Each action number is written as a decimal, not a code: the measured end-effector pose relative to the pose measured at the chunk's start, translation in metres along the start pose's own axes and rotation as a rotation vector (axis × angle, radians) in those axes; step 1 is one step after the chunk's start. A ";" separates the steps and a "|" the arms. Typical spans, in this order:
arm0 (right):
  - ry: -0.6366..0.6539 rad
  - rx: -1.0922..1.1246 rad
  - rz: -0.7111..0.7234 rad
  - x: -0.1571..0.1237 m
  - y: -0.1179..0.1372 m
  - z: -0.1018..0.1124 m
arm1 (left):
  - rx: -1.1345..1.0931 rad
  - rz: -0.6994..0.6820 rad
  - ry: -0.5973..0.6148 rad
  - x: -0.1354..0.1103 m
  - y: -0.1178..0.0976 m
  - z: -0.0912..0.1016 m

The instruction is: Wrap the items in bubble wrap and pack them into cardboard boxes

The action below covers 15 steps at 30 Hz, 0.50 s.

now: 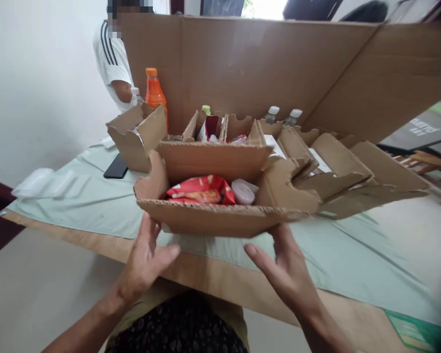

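A small brown cardboard box [213,218] stands open at the table's near edge, holding a red snack packet [200,189] and a whitish wrapped item [243,191]. My left hand [145,260] is spread open under the box's near left corner, fingertips close to its front wall. On the other side my right hand [282,267] is also open, fingers reaching up to the box's lower right edge. Neither hand holds anything.
More open cardboard boxes [135,135] sit behind, with an orange bottle [155,93], two clear capped bottles [282,116] and a black phone [116,167]. A tall cardboard sheet [279,68] stands at the back. A person in a white shirt [112,61] stands far left.
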State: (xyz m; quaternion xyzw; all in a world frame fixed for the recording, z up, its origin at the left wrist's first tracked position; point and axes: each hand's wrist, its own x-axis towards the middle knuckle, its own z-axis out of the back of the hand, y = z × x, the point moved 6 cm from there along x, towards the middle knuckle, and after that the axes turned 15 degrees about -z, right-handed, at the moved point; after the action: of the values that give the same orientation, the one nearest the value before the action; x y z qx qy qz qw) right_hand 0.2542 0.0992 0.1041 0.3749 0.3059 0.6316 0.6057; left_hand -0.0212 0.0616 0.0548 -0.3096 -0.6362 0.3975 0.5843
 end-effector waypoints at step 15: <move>0.413 0.203 0.160 0.111 0.058 -0.154 | 0.212 0.048 -0.448 -0.038 0.013 0.063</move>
State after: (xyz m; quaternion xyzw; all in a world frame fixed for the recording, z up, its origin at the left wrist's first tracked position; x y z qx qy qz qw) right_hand 0.0945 0.2152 0.0823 0.3196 0.4545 0.7069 0.4377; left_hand -0.0796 0.0261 0.0239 -0.1656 -0.6971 0.5344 0.4484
